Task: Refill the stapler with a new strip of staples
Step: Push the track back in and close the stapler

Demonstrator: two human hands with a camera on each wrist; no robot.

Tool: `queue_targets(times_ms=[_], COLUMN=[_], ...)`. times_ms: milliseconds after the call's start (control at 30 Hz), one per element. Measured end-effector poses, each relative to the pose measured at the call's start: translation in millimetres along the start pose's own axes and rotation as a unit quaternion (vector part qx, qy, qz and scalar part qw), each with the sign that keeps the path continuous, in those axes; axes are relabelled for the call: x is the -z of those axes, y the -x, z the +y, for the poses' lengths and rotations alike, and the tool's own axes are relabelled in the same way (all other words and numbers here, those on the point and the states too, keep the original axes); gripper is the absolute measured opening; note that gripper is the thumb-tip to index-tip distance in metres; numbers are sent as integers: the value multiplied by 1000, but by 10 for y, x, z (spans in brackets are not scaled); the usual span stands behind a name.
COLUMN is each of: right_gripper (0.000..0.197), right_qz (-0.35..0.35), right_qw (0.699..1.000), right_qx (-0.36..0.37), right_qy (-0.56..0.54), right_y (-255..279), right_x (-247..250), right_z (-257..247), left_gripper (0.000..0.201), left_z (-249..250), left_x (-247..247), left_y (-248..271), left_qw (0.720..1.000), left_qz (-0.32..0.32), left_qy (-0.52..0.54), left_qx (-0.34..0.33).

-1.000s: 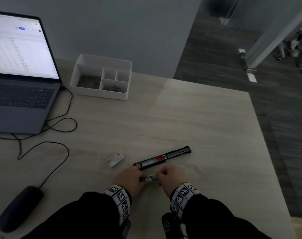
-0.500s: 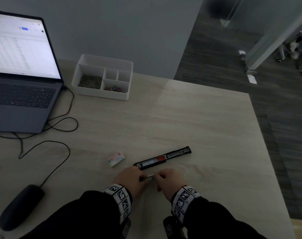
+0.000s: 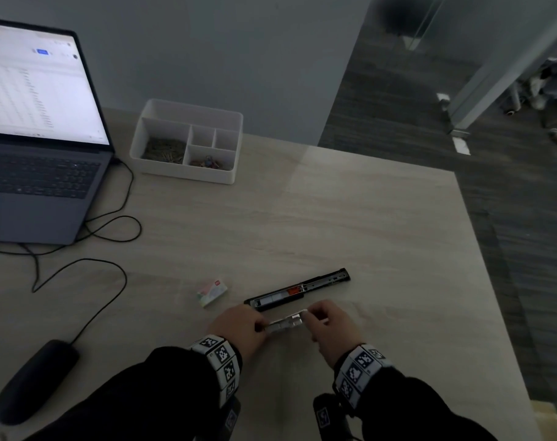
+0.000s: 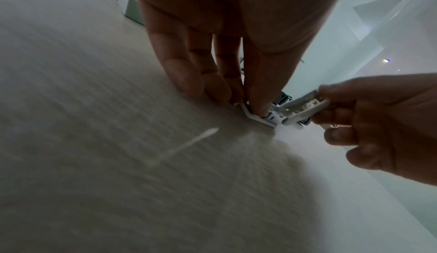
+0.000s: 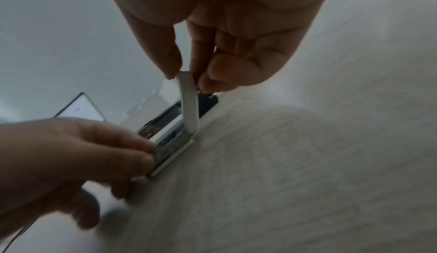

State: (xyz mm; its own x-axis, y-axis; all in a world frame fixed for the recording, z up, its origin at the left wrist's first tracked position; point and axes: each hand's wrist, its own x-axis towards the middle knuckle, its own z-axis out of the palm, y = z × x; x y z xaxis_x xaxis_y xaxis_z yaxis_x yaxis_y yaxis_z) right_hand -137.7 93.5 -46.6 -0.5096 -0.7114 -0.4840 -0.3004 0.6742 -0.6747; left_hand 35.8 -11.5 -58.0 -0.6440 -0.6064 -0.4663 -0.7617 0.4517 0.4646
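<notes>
A small white stapler [image 3: 285,323] lies on the table near its front edge, between my two hands. My left hand [image 3: 239,329] pinches the low base end [image 5: 172,154] against the table. My right hand [image 3: 331,326] pinches the tip of the white top cover [image 5: 189,103] and holds it swung up from the base. The left wrist view shows the cover's underside [image 4: 305,107]. Just behind the hands a long black stapler [image 3: 298,289] lies flat and open, showing an orange part in its channel. To the left of it sits a small staple box [image 3: 212,291].
An open laptop [image 3: 38,138] stands at the far left with black cables [image 3: 112,224] running to a black mouse [image 3: 35,380]. A white compartment tray [image 3: 188,141] holding clips sits at the back. The table's right edge [image 3: 480,265] drops to dark floor.
The hands were close together over the white stapler. My right hand has moved right and up, swinging the white cover open; my left hand stays on the base.
</notes>
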Motion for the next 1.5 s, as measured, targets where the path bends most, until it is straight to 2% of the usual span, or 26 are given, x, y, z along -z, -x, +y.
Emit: queue_targets(times_ms=[133, 233, 466, 666, 733, 833, 900, 1000, 1066, 1133, 1200, 1299, 1399, 1499], right_gripper=[18, 14, 15, 13, 12, 19, 14, 10, 25, 46, 58, 53, 43, 29], right_qz=[-41, -95, -123, -145, -145, -154, -136, -45, 22, 47, 47, 34, 28, -11], right_qw=[994, 983, 966, 951, 954, 969, 979, 988, 981, 973, 957, 936, 940, 952], right_qx=[90, 118, 140, 181, 175, 148, 138, 132, 135, 122, 85, 45, 18, 67], right_qy=[43, 100, 178, 205, 196, 121, 69, 73, 134, 189, 274, 348, 338, 298], right_y=[86, 69, 102, 86, 70, 65, 59, -102, -282, -444, -547, -645, -696, -741], right_x=[-112, -236, -375, -424, -397, -289, -165, 82, 256, 394, 475, 515, 560, 665], right_z=[-145, -254, -375, -401, -390, -330, -279, -184, -147, -150, -193, -204, -160, -132], left_gripper=[32, 31, 25, 24, 19, 7, 12, 10, 10, 21, 32, 43, 35, 27], left_z=[-4, -2, -143, -126, -142, -219, -295, -386, -421, -401, -335, -260, -221, -215], left_x=[-16, -51, -147, -132, -106, -65, -36, 7, 28, 53, 78, 104, 123, 115], left_y=[-12, -28, 36, 16, 23, 61, 94, 140, 125, 89, 25, -91, -178, -190], left_qw=[1000, 1000, 999, 1000, 999, 996, 990, 982, 975, 971, 973, 982, 993, 994], left_qz=[-8, 3, 15, 22, 19, 17, 29, 68, 108, 129, 139, 127, 93, 92], left_qy=[-6, -15, 24, 21, 37, 93, 136, 167, 181, 190, 175, 141, 77, 52], left_qx=[9, 15, 22, 3, -3, 2, 19, 53, 73, 72, 51, 25, -7, -16])
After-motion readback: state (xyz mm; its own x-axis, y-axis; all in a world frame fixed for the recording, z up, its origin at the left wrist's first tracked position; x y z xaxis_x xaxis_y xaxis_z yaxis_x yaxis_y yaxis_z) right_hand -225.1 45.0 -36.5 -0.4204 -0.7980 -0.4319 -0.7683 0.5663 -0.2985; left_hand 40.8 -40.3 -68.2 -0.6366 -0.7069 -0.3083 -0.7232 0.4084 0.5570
